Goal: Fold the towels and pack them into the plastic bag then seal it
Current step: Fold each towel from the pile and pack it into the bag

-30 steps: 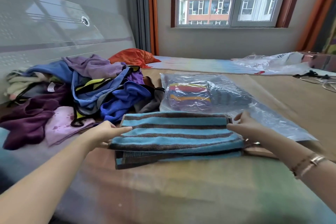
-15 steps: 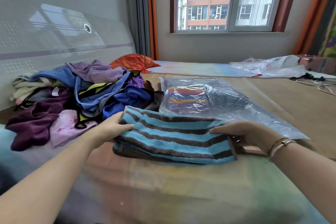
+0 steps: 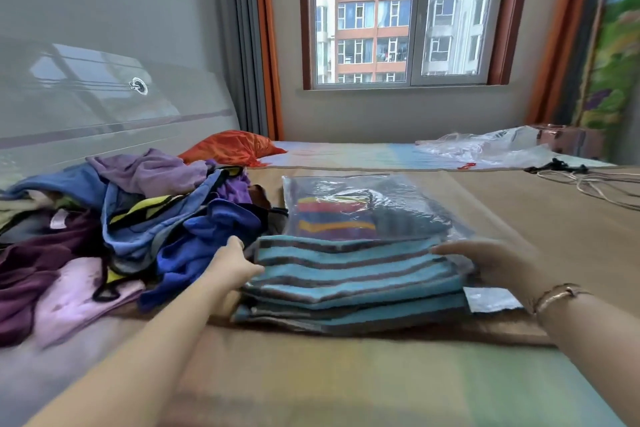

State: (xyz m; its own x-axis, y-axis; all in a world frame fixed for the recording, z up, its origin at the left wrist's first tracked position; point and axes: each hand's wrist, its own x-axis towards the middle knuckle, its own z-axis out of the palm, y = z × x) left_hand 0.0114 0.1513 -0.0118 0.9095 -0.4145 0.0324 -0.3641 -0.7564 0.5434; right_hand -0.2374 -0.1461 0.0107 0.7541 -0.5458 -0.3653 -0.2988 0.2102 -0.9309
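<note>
Striped towel (image 3: 349, 274) folded, right hand (image 3: 491, 262) blurred, left hand (image 3: 232, 265) fingers hidden

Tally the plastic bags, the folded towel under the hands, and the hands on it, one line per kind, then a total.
Plastic bags: 2, the filled bag behind the towel and the crumpled empty bag near the window.
Folded striped towel: 1.
Hands on the towel: 2, left hand and right hand.
Total: 5.
</note>
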